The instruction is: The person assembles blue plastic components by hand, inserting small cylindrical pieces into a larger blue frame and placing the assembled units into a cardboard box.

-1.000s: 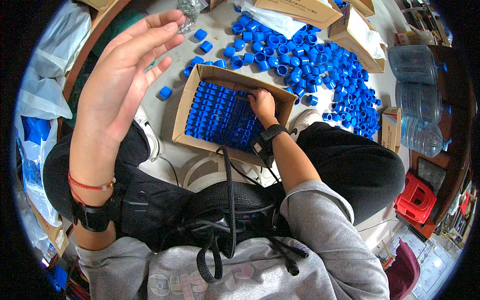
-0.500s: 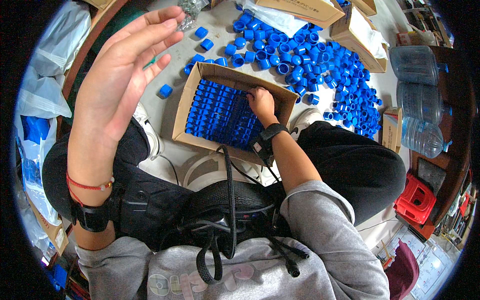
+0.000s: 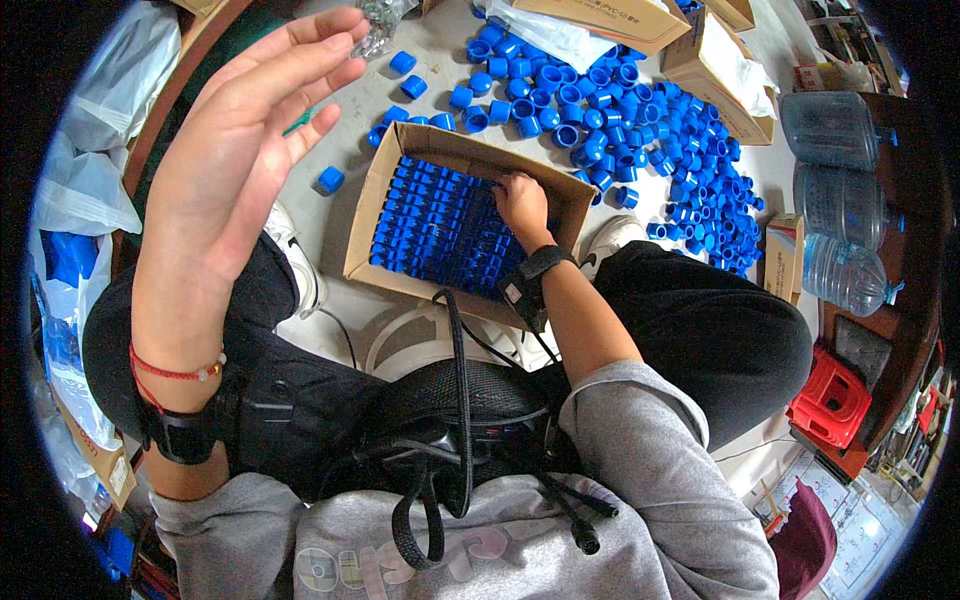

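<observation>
My left hand is raised at the upper left, its fingers stretched out and apart, holding nothing. Its fingertips are close to a clear bag of small metallic pieces at the top edge; whether they touch it I cannot tell. My right hand reaches into the open cardboard box between my feet. Its fingers are curled down at the far right part of the box, and what they grip is hidden. Rows of small blue plastic parts fill the box, tightly packed.
Loose blue plastic caps are heaped on the floor beyond the box and spread to the right. More cardboard boxes stand behind them. Large clear water bottles and a red plastic stool line the right side. White plastic bags lie left.
My left hand has shifted very slightly to the left. My right hand stays in the box in nearly the same place.
</observation>
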`<state>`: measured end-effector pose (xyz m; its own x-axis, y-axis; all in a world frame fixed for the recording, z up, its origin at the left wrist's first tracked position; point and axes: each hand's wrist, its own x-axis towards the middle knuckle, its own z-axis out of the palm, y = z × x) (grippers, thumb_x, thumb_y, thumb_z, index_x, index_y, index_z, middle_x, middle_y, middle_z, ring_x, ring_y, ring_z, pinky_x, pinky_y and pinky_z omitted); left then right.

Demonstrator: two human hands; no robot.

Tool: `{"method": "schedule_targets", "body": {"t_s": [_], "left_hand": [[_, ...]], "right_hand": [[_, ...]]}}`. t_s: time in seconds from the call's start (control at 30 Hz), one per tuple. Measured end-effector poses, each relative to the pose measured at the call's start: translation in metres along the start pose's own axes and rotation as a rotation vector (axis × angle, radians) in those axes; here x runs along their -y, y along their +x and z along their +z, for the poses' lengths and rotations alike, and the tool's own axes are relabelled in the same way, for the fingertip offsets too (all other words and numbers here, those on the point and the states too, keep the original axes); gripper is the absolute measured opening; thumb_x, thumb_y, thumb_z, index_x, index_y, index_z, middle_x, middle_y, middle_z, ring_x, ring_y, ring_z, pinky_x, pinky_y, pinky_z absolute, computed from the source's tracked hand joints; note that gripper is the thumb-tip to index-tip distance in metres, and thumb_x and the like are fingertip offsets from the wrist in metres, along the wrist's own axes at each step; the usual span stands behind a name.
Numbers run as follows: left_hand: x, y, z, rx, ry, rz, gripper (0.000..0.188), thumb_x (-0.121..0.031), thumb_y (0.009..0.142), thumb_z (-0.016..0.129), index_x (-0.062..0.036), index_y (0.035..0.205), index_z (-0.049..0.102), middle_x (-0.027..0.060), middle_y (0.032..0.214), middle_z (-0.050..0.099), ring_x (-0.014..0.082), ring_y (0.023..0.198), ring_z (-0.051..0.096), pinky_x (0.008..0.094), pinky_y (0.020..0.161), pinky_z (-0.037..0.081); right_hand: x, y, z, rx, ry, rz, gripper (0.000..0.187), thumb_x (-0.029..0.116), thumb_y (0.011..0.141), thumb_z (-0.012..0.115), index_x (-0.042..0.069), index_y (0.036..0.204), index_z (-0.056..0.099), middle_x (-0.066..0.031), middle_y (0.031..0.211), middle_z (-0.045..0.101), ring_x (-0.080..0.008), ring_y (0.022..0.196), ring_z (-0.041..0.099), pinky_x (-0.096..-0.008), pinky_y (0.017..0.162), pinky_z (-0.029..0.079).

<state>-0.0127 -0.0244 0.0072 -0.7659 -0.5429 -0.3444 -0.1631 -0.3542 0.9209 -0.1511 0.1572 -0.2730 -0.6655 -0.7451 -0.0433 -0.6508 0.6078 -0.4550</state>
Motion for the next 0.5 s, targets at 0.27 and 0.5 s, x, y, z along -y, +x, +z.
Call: {"method": "schedule_targets", "body": {"t_s": [0.27, 0.5], "left_hand": [[0.0004, 0.0003, -0.0003, -0.009, -0.012, -0.006, 0.029, -0.018, 0.075, 0.049, -0.0064, 0.101, 0.044, 0.0015, 0.105, 0.045, 0.0103, 0.096, 0.041, 0.0195, 0.075, 0.03], [0.0009, -0.0016, 0.0006, -0.013, 0.0, -0.003, 0.029, -0.019, 0.075, 0.048, -0.006, 0.101, 0.044, 0.0021, 0.105, 0.045, 0.011, 0.097, 0.04, 0.0205, 0.077, 0.029]], "right_hand": [[-0.0016, 0.0005, 0.0008, 0.009, -0.001, -0.005, 0.015, 0.014, 0.061, 0.055, 0.005, 0.073, 0.058, -0.0163, 0.071, 0.053, -0.0308, 0.067, 0.051, -0.0368, 0.062, 0.042], [0.0, -0.0009, -0.0009, 0.07, -0.02, -0.01, 0.016, 0.017, 0.063, 0.056, 0.006, 0.074, 0.057, -0.0147, 0.073, 0.053, -0.0293, 0.069, 0.052, -0.0364, 0.061, 0.043]]}}
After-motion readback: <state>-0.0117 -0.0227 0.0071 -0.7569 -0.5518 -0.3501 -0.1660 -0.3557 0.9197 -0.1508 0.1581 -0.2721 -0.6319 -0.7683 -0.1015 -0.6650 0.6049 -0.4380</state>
